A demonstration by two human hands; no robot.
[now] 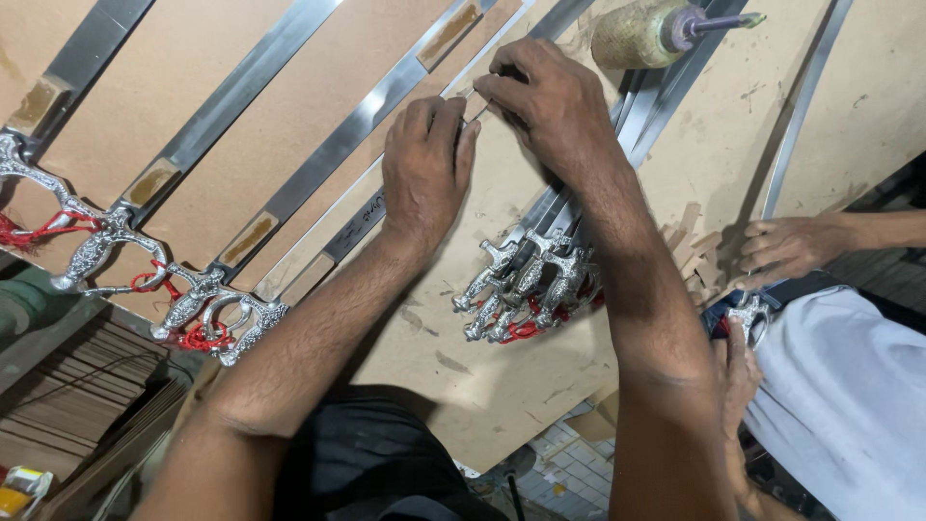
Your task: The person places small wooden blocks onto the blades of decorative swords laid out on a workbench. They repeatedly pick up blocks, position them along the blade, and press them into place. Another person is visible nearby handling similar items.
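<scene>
Both hands meet at the upper middle of the frame. The left hand (424, 164) presses flat on a sword (362, 207) lying on the brown surface (482, 357), its fingers closed toward a small wood strip (473, 96) at the blade. The right hand (545, 101) pinches that strip from above. The sword runs from the hands toward the lower left, its hilt (253, 328) at the surface's edge.

The likeliest trouble, as I judge it, is a cut: fingertips sit right beside the blade edge, and a slip of the pinch would drag them along the steel. The strip could also shift crooked if the left hand eases its pressure.

A pile of swords (526, 280) lies just under the right forearm; an elbow nudge could knock them. A coworker's hand (786, 246) works at the right, near loose wood scraps (690, 236). A bottle (641, 31) lies at the top.
</scene>
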